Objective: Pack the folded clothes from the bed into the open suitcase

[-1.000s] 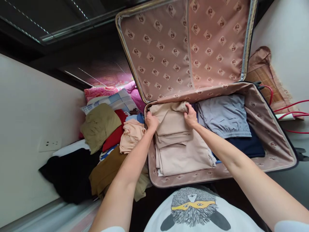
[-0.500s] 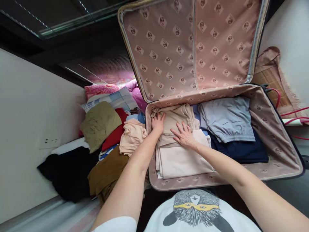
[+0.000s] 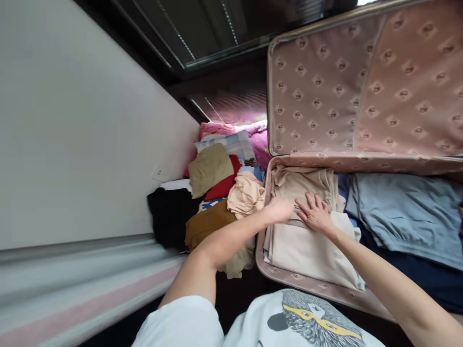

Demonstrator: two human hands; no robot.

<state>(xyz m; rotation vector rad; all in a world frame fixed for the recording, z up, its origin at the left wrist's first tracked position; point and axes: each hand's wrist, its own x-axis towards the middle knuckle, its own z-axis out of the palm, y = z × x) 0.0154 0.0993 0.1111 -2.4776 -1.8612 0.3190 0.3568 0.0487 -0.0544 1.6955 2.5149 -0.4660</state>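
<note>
My right hand (image 3: 314, 214) lies with spread fingers on folded beige clothing (image 3: 304, 180) in the left part of an open suitcase (image 3: 277, 277). Beside it, my left hand (image 3: 281, 210) is over the same beige clothing, near the suitcase's left wall; motion blurs its fingers. Pale cream folded cloth (image 3: 311, 250) sits nearer to me, under my wrists. To the right are folded grey-blue trousers (image 3: 405, 207) on top of navy cloth (image 3: 408, 272).
Left of the suitcase is a clothes pile: crumpled peach cloth (image 3: 246, 194), a khaki garment (image 3: 210, 168), red cloth (image 3: 224, 185), brown cloth (image 3: 210, 224) and black cloth (image 3: 173, 217). The patterned suitcase lid (image 3: 325, 96) stands raised at the back. A white wall (image 3: 90, 144) borders the left.
My view has turned left, so the suitcase appears farther right. My left hand has drawn back toward me from the far-left corner of the beige clothing. My right hand stays on it.
</note>
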